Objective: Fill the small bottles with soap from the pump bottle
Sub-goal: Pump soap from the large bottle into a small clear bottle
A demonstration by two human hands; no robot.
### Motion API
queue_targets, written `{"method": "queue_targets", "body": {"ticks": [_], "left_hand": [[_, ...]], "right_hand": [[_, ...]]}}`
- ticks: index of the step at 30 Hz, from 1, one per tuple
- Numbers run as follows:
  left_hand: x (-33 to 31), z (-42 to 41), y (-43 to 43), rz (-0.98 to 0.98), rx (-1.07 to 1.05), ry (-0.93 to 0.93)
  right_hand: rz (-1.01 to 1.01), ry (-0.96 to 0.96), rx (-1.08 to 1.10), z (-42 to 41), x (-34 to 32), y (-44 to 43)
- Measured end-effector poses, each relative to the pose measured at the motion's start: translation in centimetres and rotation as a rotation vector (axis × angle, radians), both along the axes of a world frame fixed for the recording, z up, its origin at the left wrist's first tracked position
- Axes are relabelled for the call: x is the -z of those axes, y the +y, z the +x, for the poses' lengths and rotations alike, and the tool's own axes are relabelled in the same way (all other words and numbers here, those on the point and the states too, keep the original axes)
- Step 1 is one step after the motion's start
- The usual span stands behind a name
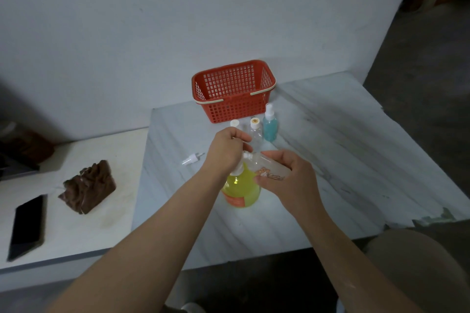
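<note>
At frame centre the right hand (287,178) grips the small bottle (270,166) almost level, its mouth pointing left at the pump bottle (241,189), whose head the left hand (226,150) clasps with curled fingers.

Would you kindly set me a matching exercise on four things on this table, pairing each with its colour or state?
Things:
1 basket
2 spray bottle
3 pump bottle
4 loose spray head

Descriptions:
a holds yellow liquid
b white, lying on its side
c red, nearest the wall
d holds blue liquid

Pairs: 1-c; 2-d; 3-a; 4-b
</note>
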State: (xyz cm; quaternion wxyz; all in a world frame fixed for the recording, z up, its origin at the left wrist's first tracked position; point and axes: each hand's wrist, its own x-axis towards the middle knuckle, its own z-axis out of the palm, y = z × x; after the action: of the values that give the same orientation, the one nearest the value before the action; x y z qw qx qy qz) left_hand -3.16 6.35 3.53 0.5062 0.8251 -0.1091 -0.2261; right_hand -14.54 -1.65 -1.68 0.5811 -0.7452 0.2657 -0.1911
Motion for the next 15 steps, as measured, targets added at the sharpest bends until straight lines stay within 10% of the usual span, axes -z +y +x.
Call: {"method": "queue_targets", "body": {"ticks": [15], "left_hand": [[0.86, -0.15, -0.44, 0.028, -0.025, 0.024]], "right_hand": [[0.024, 0.001, -0.01, 0.57, 0.8, -0.37]]}}
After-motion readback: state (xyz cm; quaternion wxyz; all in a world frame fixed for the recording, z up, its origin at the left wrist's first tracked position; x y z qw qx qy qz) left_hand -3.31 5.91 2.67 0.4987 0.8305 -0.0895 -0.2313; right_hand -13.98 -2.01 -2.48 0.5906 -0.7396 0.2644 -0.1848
